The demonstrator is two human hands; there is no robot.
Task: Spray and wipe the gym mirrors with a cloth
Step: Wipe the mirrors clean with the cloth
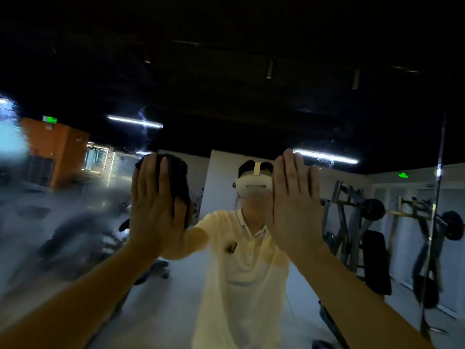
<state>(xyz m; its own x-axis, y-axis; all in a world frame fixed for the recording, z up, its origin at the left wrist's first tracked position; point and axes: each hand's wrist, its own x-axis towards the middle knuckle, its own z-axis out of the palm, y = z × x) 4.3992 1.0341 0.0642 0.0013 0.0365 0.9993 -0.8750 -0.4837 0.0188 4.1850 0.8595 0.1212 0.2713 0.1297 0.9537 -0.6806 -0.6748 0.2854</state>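
Currently both arms are up at the large wall-mounted gym mirror (251,109). Left hand (156,205): flat, fingers straight and together, pressing a dark crumpled cloth (180,177) onto the glass. Thumb lies along the cloth's lower right edge. The cloth sticks out above and to the right of my fingers, left of my reflection's head and at about its height.

Right hand (294,205): also flat and released, fingers straight, palm toward the glass. Can't tell whether it actually touches. Hands are well apart, with my reflection between them.

Mirror surface: left part is hazy, with wet droplets (108,165) and smearing. Right part looks clearer. Vertical mirror seam (439,197) runs near the right edge.

Reflected: white polo shirt (241,260), white headset (253,186), grey plate-loaded weight machine (352,222), orange wall (63,152), green exit sign (403,175), ceiling strip light (324,156).
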